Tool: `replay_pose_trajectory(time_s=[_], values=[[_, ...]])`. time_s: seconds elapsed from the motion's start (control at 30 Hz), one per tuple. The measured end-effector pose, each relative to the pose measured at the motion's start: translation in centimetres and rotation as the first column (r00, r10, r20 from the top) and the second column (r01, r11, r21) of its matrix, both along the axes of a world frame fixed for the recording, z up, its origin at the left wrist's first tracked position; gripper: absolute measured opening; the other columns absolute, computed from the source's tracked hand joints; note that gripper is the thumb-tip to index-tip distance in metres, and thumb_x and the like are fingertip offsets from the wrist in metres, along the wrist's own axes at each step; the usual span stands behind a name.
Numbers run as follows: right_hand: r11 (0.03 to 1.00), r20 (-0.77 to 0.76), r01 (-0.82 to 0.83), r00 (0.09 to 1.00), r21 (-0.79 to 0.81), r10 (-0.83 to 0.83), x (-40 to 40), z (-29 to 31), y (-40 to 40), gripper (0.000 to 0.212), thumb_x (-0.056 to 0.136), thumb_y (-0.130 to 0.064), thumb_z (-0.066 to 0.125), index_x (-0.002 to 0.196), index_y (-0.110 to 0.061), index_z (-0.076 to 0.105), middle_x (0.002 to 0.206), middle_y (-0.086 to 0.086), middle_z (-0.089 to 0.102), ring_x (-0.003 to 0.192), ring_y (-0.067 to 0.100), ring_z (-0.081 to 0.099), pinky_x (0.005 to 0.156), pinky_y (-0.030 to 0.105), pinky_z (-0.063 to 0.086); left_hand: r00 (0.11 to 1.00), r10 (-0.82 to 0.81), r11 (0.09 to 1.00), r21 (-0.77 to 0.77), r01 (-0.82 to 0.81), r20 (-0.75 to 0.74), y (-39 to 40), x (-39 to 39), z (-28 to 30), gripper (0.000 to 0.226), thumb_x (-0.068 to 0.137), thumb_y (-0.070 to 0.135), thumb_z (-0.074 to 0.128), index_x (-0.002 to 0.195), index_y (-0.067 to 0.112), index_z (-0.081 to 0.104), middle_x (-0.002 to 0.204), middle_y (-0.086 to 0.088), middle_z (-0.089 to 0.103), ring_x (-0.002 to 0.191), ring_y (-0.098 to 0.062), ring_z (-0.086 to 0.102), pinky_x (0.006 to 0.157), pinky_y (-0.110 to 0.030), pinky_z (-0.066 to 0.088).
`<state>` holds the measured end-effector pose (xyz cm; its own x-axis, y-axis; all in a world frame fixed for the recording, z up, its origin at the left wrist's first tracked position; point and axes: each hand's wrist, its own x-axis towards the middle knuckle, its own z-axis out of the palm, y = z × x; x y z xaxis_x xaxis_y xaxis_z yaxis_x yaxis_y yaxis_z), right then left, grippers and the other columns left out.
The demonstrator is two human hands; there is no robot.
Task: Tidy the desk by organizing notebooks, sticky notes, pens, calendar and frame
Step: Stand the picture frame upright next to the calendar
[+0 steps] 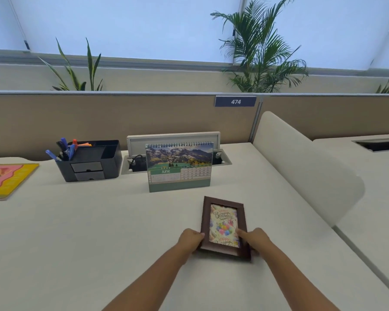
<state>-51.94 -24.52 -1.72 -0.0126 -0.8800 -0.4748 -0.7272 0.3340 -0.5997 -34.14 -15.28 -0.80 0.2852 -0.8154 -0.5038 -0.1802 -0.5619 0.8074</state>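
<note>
A brown picture frame [222, 212] with a birthday card in it lies near the desk's middle right. My left hand [190, 240] grips its lower left edge and my right hand [255, 240] grips its lower right edge, thumb on the glass. Behind it a desk calendar [179, 166] stands upright, showing June. A black organizer [91, 162] at the back left holds several blue and orange pens [64, 150] and orange sticky notes [85, 144]. A pink and yellow notebook [8, 180] lies flat at the far left.
The white desk [88, 232] ends at a tan partition [121, 117] with a 474 label. An open cable tray [220, 158] sits behind the calendar. A rounded cream divider [301, 167] walls off the right side. Plants stand beyond the partition.
</note>
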Motion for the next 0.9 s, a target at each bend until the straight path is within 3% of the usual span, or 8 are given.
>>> replay_pose_trajectory(time_s=[0.07, 0.2, 0.3, 0.37, 0.5, 0.6, 0.73, 0.9], values=[[0.998, 0.108, 0.018, 0.994, 0.055, -0.024, -0.5, 0.3, 0.3, 0.041, 0.081, -0.040, 0.066, 0.075, -0.002, 0.051, 0.071, 0.008, 0.057, 0.065, 0.019, 0.052, 0.057, 0.025, 0.039, 0.999, -0.004, 1.000, 0.012, 0.004, -0.051, 1.0, -0.1, 0.4, 0.032, 0.094, 0.018, 0.047, 0.062, 0.013, 0.047, 0.064, -0.003, 0.050, 0.055, -0.011, 0.045, 0.044, -0.013, 0.037], [0.978, 0.435, -0.089, 0.901, 0.188, -0.002, -1.5, 1.3, 1.6, 0.036, 0.084, -0.030, 0.065, 0.103, 0.000, 0.061, 0.098, 0.012, 0.070, 0.086, 0.024, 0.066, 0.070, 0.028, 0.053, 0.973, -0.030, 0.999, 0.007, 0.032, -0.227, 2.6, -0.1, 0.5, 0.016, 0.092, 0.026, 0.052, 0.087, 0.012, 0.055, 0.099, -0.012, 0.065, 0.080, -0.020, 0.061, 0.064, -0.027, 0.049], [0.967, 0.612, -0.191, 0.790, 0.171, 0.048, -1.5, 2.5, 3.1, 0.025, 0.087, -0.022, 0.061, 0.108, -0.008, 0.058, 0.103, 0.009, 0.071, 0.089, 0.022, 0.069, 0.066, 0.027, 0.056, 0.935, -0.025, 0.999, -0.029, 0.016, -0.353, 3.1, 0.2, 1.0, 0.021, 0.092, 0.028, 0.052, 0.103, 0.010, 0.053, 0.099, -0.007, 0.066, 0.087, -0.019, 0.065, 0.068, -0.026, 0.054], [0.956, 0.685, -0.273, 0.717, 0.103, 0.131, -1.5, 3.0, 3.6, 0.028, 0.086, -0.020, 0.061, 0.112, -0.010, 0.056, 0.108, 0.009, 0.071, 0.095, 0.024, 0.069, 0.072, 0.029, 0.056, 0.908, -0.041, 0.998, -0.067, 0.014, -0.417, 3.2, 0.3, 1.8, 0.028, 0.090, 0.031, 0.055, 0.109, 0.011, 0.053, 0.103, -0.007, 0.067, 0.089, -0.020, 0.065, 0.068, -0.027, 0.054], [0.933, 0.688, -0.360, 0.671, -0.026, 0.278, -1.2, 4.4, 4.1, 0.043, 0.078, -0.023, 0.068, 0.118, -0.016, 0.051, 0.112, 0.006, 0.069, 0.102, 0.022, 0.067, 0.084, 0.035, 0.056, 0.893, 0.011, 0.978, -0.179, -0.102, -0.449, 2.0, 1.1, 3.7, 0.031, 0.090, 0.033, 0.052, 0.114, 0.015, 0.053, 0.111, -0.007, 0.066, 0.099, -0.022, 0.063, 0.078, -0.033, 0.052], [0.934, 0.688, -0.345, 0.656, -0.092, 0.310, -0.5, 5.4, 3.9, 0.047, 0.076, -0.031, 0.067, 0.119, -0.024, 0.050, 0.114, 0.002, 0.068, 0.103, 0.019, 0.067, 0.087, 0.038, 0.056, 0.918, -0.042, 0.965, -0.255, -0.065, -0.394, 1.1, 1.5, 5.1, 0.030, 0.092, 0.032, 0.049, 0.118, 0.016, 0.049, 0.115, -0.006, 0.064, 0.103, -0.020, 0.061, 0.086, -0.035, 0.051], [0.958, 0.701, -0.261, 0.660, -0.121, 0.268, 0.0, 6.3, 2.8, 0.049, 0.073, -0.043, 0.062, 0.119, -0.026, 0.052, 0.114, -0.001, 0.068, 0.104, 0.019, 0.065, 0.093, 0.043, 0.052, 0.937, -0.154, 0.945, -0.324, 0.047, -0.313, 0.6, 1.2, 6.0, 0.029, 0.093, 0.030, 0.048, 0.120, 0.019, 0.046, 0.114, -0.002, 0.063, 0.099, -0.013, 0.062, 0.076, -0.024, 0.052], [0.974, 0.727, -0.208, 0.655, -0.089, 0.206, -0.1, 6.1, 1.8, 0.051, 0.070, -0.041, 0.064, 0.117, -0.022, 0.053, 0.114, 0.003, 0.067, 0.106, 0.023, 0.064, 0.093, 0.044, 0.051, 0.911, -0.185, 0.944, -0.326, 0.060, -0.368, 0.6, 0.8, 5.9, 0.021, 0.092, 0.031, 0.048, 0.113, 0.025, 0.047, 0.111, 0.002, 0.062, 0.100, -0.013, 0.060, 0.077, -0.024, 0.052]])
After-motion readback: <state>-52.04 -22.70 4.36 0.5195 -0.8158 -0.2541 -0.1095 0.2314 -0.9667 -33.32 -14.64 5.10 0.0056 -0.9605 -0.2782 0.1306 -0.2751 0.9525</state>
